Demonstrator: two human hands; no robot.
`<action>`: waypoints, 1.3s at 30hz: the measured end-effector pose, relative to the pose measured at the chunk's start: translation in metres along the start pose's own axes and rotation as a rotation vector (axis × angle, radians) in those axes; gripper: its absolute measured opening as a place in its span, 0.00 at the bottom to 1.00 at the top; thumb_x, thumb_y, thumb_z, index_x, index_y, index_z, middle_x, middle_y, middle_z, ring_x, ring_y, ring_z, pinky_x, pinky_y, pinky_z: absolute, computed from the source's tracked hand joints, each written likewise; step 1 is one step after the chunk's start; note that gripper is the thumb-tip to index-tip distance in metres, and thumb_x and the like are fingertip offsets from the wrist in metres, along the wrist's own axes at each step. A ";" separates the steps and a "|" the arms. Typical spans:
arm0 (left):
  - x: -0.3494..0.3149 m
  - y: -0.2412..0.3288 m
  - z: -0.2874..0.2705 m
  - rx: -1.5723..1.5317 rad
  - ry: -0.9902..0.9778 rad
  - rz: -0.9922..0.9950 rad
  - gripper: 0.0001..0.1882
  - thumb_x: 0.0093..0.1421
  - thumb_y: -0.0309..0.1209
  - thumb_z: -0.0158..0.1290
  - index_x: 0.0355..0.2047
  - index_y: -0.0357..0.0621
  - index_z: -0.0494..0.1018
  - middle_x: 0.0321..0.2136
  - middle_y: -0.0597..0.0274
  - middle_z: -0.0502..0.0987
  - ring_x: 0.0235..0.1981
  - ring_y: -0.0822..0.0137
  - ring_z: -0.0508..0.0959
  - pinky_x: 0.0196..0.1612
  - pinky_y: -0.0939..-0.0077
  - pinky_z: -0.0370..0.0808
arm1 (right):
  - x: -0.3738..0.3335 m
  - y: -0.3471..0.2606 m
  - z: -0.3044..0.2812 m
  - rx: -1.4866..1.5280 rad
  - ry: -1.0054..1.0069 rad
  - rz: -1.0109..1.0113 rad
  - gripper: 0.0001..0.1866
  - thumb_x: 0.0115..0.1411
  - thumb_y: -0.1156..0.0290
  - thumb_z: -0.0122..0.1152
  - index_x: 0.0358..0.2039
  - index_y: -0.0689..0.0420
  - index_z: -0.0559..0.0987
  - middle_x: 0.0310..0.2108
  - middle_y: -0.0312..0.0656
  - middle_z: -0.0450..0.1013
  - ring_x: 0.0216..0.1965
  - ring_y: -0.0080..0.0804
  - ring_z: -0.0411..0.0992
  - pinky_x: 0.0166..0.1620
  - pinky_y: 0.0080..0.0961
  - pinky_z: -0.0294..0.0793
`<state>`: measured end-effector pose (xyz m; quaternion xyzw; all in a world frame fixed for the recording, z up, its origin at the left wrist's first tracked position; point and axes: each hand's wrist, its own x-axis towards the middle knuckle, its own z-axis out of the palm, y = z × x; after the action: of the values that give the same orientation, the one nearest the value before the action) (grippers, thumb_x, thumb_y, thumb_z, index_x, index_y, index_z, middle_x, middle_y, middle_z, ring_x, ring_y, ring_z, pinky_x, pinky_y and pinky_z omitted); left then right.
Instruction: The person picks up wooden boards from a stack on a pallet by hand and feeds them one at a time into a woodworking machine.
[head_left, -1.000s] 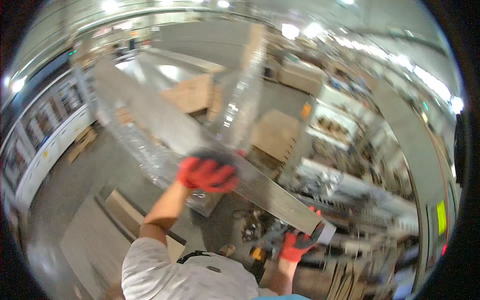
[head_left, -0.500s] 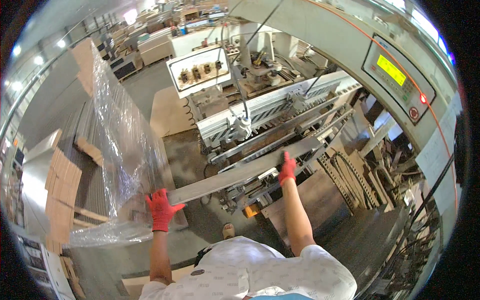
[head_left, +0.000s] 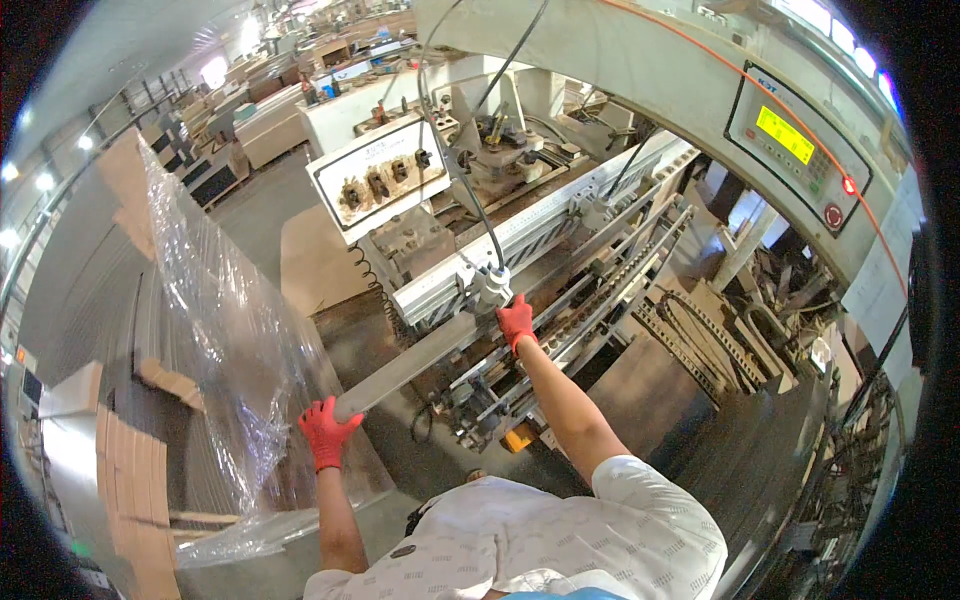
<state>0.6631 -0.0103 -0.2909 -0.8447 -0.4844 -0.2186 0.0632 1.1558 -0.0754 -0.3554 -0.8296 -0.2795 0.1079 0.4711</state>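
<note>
A long, narrow grey-brown board (head_left: 410, 372) lies slantwise from my left hand toward the machine's rail, its far part running in below a clamp. My left hand (head_left: 328, 434), in a red glove, is at the board's near-left end, thumb toward the board and fingers bent at its end. In a matching glove, my right hand (head_left: 516, 324) grips the board farther along, right beside the pale clamp head (head_left: 490, 286). The fingers under the board are hidden. Alongside runs the machine's light metal beam (head_left: 432, 290), with parallel support rails (head_left: 600, 285) on its near side.
Plastic-wrapped stacked panels (head_left: 215, 330) stand close on the left. A switch box (head_left: 380, 180) juts out behind the beam. The overhead housing carries a control panel (head_left: 798, 150) with a lit yellow screen. Dark stacked boards (head_left: 740, 455) lie at right; cables hang near the clamp.
The board has shifted away toward the beam, its far part now below the clamp. My right hand has moved left and forward to the clamp; my left hand stays at the board's end.
</note>
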 end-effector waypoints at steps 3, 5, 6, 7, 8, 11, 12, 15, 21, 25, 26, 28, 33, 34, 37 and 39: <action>0.001 -0.003 0.011 0.002 -0.050 0.021 0.39 0.40 0.61 0.67 0.48 0.51 0.75 0.39 0.57 0.76 0.45 0.52 0.74 0.51 0.48 0.65 | -0.015 -0.021 -0.014 0.027 0.035 0.077 0.28 0.51 0.62 0.62 0.49 0.61 0.67 0.50 0.62 0.66 0.51 0.66 0.68 0.53 0.50 0.71; 0.002 -0.003 0.014 0.006 -0.069 0.030 0.39 0.40 0.61 0.68 0.48 0.51 0.75 0.38 0.57 0.75 0.44 0.52 0.74 0.49 0.49 0.66 | -0.019 -0.031 -0.019 -0.045 -0.025 0.070 0.27 0.53 0.64 0.60 0.51 0.59 0.65 0.50 0.62 0.66 0.52 0.66 0.68 0.54 0.50 0.71; 0.001 0.001 0.010 0.019 -0.053 0.012 0.38 0.40 0.61 0.68 0.47 0.51 0.75 0.39 0.58 0.75 0.44 0.52 0.74 0.49 0.50 0.66 | -0.023 -0.033 -0.020 -0.015 -0.001 0.030 0.27 0.53 0.66 0.59 0.53 0.59 0.65 0.51 0.62 0.66 0.52 0.66 0.68 0.54 0.50 0.71; 0.004 0.008 0.007 0.023 -0.037 0.005 0.38 0.41 0.60 0.68 0.47 0.50 0.75 0.39 0.58 0.75 0.44 0.52 0.74 0.48 0.51 0.66 | -0.017 -0.021 -0.022 -0.011 0.041 -0.033 0.29 0.53 0.66 0.59 0.55 0.59 0.65 0.51 0.63 0.66 0.53 0.67 0.67 0.54 0.50 0.71; 0.007 0.014 0.004 0.013 -0.053 0.024 0.38 0.41 0.60 0.68 0.47 0.50 0.75 0.39 0.58 0.75 0.44 0.52 0.74 0.48 0.51 0.66 | -0.014 -0.008 -0.026 -0.003 0.031 -0.026 0.31 0.53 0.66 0.59 0.57 0.59 0.64 0.51 0.63 0.66 0.53 0.66 0.67 0.54 0.49 0.71; 0.013 0.018 -0.003 0.009 -0.081 0.000 0.38 0.41 0.60 0.68 0.47 0.50 0.75 0.40 0.59 0.75 0.44 0.51 0.74 0.49 0.51 0.66 | -0.007 0.008 -0.025 0.047 0.001 -0.089 0.34 0.53 0.66 0.60 0.60 0.58 0.63 0.51 0.63 0.67 0.54 0.65 0.66 0.55 0.47 0.70; 0.014 0.019 -0.003 0.016 -0.086 0.004 0.37 0.42 0.59 0.68 0.47 0.49 0.75 0.40 0.59 0.75 0.45 0.51 0.74 0.49 0.51 0.66 | -0.005 0.014 -0.024 0.065 0.028 -0.100 0.33 0.53 0.68 0.60 0.60 0.58 0.67 0.50 0.62 0.69 0.54 0.62 0.67 0.56 0.44 0.70; 0.011 0.016 0.000 0.022 -0.049 0.014 0.37 0.42 0.59 0.68 0.47 0.49 0.75 0.40 0.58 0.75 0.45 0.51 0.74 0.50 0.51 0.66 | -0.004 0.024 -0.019 0.101 0.071 -0.188 0.32 0.53 0.66 0.61 0.59 0.57 0.66 0.49 0.61 0.68 0.53 0.63 0.67 0.55 0.46 0.70; 0.004 0.010 -0.007 -0.010 -0.053 -0.032 0.38 0.41 0.59 0.68 0.48 0.49 0.76 0.39 0.57 0.75 0.45 0.51 0.74 0.51 0.50 0.66 | -0.005 0.017 -0.009 0.083 0.065 -0.206 0.28 0.53 0.69 0.58 0.56 0.59 0.69 0.48 0.58 0.71 0.51 0.61 0.69 0.54 0.44 0.71; 0.010 0.018 0.005 -0.029 -0.036 0.000 0.38 0.42 0.59 0.68 0.48 0.48 0.75 0.39 0.56 0.75 0.45 0.51 0.73 0.51 0.50 0.65 | 0.013 0.048 -0.021 0.235 -0.075 -0.132 0.28 0.53 0.73 0.56 0.57 0.61 0.71 0.48 0.58 0.73 0.54 0.56 0.70 0.57 0.40 0.70; 0.013 0.021 0.008 -0.041 -0.032 0.013 0.38 0.42 0.59 0.68 0.48 0.48 0.75 0.39 0.56 0.75 0.45 0.51 0.73 0.51 0.50 0.65 | 0.017 0.055 -0.029 0.336 -0.099 -0.138 0.27 0.54 0.74 0.56 0.57 0.60 0.72 0.49 0.58 0.73 0.54 0.55 0.71 0.58 0.37 0.70; 0.010 0.020 0.006 -0.012 -0.028 -0.005 0.39 0.42 0.59 0.67 0.48 0.48 0.75 0.40 0.56 0.74 0.45 0.51 0.73 0.51 0.50 0.65 | 0.011 0.049 -0.035 0.481 -0.117 -0.114 0.27 0.54 0.75 0.56 0.57 0.59 0.72 0.50 0.58 0.73 0.54 0.54 0.71 0.57 0.36 0.70; -0.001 0.005 0.004 0.011 -0.008 -0.048 0.40 0.42 0.61 0.66 0.48 0.48 0.75 0.40 0.55 0.74 0.45 0.51 0.73 0.52 0.49 0.65 | -0.065 -0.015 -0.070 -0.113 0.110 -0.226 0.19 0.58 0.76 0.54 0.50 0.51 0.78 0.43 0.49 0.75 0.45 0.54 0.74 0.47 0.42 0.75; 0.003 0.009 0.006 -0.001 -0.006 -0.032 0.40 0.42 0.61 0.66 0.48 0.48 0.74 0.40 0.55 0.74 0.45 0.51 0.73 0.53 0.49 0.64 | -0.077 -0.007 -0.077 -0.117 0.120 -0.223 0.19 0.58 0.76 0.54 0.50 0.51 0.78 0.43 0.49 0.75 0.45 0.54 0.74 0.47 0.42 0.75; 0.009 0.020 0.002 0.007 -0.039 -0.032 0.39 0.42 0.61 0.66 0.48 0.48 0.74 0.41 0.55 0.74 0.45 0.50 0.73 0.55 0.49 0.64 | -0.094 0.006 -0.091 -0.206 0.145 -0.442 0.13 0.58 0.74 0.54 0.43 0.49 0.80 0.38 0.45 0.75 0.40 0.54 0.74 0.42 0.45 0.75; 0.010 0.022 0.000 0.007 -0.052 -0.026 0.39 0.42 0.61 0.66 0.48 0.48 0.74 0.41 0.55 0.74 0.46 0.50 0.73 0.55 0.49 0.63 | -0.096 0.006 -0.093 -0.217 0.120 -0.418 0.11 0.57 0.74 0.55 0.40 0.49 0.80 0.35 0.44 0.75 0.38 0.52 0.75 0.40 0.43 0.75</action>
<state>0.6864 -0.0136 -0.2846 -0.8435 -0.4976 -0.1958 0.0507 1.1200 -0.1987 -0.3190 -0.8044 -0.4268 -0.0721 0.4068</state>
